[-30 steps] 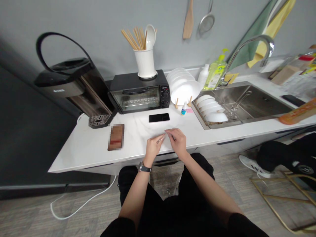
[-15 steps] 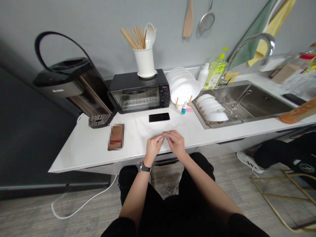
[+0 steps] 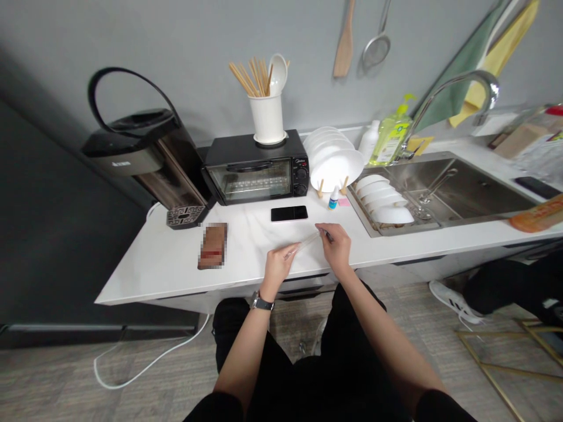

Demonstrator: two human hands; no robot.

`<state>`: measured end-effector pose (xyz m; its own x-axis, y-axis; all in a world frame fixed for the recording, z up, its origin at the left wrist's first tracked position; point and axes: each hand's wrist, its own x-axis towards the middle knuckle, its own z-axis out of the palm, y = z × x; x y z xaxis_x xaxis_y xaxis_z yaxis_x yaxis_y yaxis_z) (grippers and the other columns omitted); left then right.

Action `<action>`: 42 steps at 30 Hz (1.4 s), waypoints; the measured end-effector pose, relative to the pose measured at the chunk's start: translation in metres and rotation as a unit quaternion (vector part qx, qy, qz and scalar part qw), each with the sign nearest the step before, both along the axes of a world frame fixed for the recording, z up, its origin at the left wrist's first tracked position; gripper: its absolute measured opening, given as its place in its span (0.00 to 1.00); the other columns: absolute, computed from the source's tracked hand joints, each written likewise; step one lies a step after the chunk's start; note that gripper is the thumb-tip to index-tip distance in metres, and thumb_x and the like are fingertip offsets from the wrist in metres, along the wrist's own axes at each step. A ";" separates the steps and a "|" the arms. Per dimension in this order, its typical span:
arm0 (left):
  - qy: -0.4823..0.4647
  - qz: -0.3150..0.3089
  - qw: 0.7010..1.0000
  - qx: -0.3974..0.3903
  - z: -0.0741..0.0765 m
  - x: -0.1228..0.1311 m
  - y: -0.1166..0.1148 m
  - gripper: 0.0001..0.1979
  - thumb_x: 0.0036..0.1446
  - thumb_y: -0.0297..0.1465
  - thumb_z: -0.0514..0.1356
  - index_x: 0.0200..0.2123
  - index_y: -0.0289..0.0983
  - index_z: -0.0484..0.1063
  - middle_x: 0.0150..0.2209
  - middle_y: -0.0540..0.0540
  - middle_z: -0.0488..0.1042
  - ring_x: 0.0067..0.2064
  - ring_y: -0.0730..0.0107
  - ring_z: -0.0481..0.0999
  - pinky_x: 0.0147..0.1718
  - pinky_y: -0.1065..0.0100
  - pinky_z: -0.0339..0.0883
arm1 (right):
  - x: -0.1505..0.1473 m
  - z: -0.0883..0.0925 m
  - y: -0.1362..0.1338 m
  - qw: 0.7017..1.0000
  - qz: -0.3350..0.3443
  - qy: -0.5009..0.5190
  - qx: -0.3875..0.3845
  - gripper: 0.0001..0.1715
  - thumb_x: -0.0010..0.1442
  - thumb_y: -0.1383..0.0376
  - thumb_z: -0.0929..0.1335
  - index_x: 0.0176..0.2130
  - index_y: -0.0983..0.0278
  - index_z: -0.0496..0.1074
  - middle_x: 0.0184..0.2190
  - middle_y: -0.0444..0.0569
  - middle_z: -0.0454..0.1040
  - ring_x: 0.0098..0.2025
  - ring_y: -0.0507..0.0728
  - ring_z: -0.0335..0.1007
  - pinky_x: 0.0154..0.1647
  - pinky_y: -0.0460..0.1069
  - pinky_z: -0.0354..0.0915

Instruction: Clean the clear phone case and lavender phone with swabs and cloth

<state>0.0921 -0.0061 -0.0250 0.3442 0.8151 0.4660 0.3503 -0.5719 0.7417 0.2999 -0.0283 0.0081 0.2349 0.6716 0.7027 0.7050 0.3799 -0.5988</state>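
Observation:
A thin, clear, shiny strip [image 3: 309, 239] spans the gap between my two hands; its exact kind cannot be made out. My left hand [image 3: 278, 266] pinches its lower left end, just above the counter's front edge. At the upper right end, my right hand [image 3: 338, 247] is closed, thumb and fingers together, with something small and dark showing at the fingertips. Beyond the hands, a black phone [image 3: 289, 213] lies flat on the counter. A small white bottle with a blue label [image 3: 333, 199] stands to its right, beside a pink slip [image 3: 343, 202].
On the white counter [image 3: 153, 264] are a brown, pixelated flat item [image 3: 213, 246], a drinks dispenser [image 3: 153, 158] and a toaster oven [image 3: 259, 176]. Racked plates [image 3: 336, 167] and a sink [image 3: 466, 193] holding bowls are to the right. Another person's shoe [image 3: 455, 300] shows below.
My hands have moved apart from touching, the right one going rightward, and the clear strip now shows between them. The whole view has shifted slightly.

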 end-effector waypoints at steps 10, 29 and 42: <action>0.060 0.035 0.997 0.033 -0.002 -0.002 0.003 0.14 0.60 0.19 0.60 0.23 0.35 0.77 0.23 0.46 0.80 0.24 0.69 0.77 0.27 0.71 0.68 | -0.079 0.003 -0.031 0.990 0.137 -0.011 0.008 0.18 0.72 0.70 0.64 0.51 0.58 0.81 0.44 0.50 0.84 0.47 0.60 0.78 0.52 0.59 0.76; -0.001 -0.001 1.000 -0.006 0.004 -0.001 -0.001 0.12 0.69 0.29 0.63 0.51 0.43 0.84 0.46 0.47 0.86 0.42 0.61 0.88 0.44 0.63 0.82 | 0.002 0.000 0.002 1.000 0.024 0.000 0.002 0.14 0.73 0.62 0.66 0.46 0.59 0.82 0.41 0.52 0.84 0.44 0.62 0.79 0.47 0.58 0.75; -0.004 0.000 1.000 0.005 0.007 0.001 -0.003 0.12 0.69 0.28 0.62 0.50 0.40 0.84 0.47 0.45 0.86 0.44 0.62 0.87 0.46 0.66 0.80 | -0.031 -0.003 -0.014 0.998 0.055 -0.025 0.013 0.16 0.73 0.67 0.64 0.51 0.58 0.80 0.43 0.52 0.83 0.46 0.62 0.77 0.49 0.59 0.75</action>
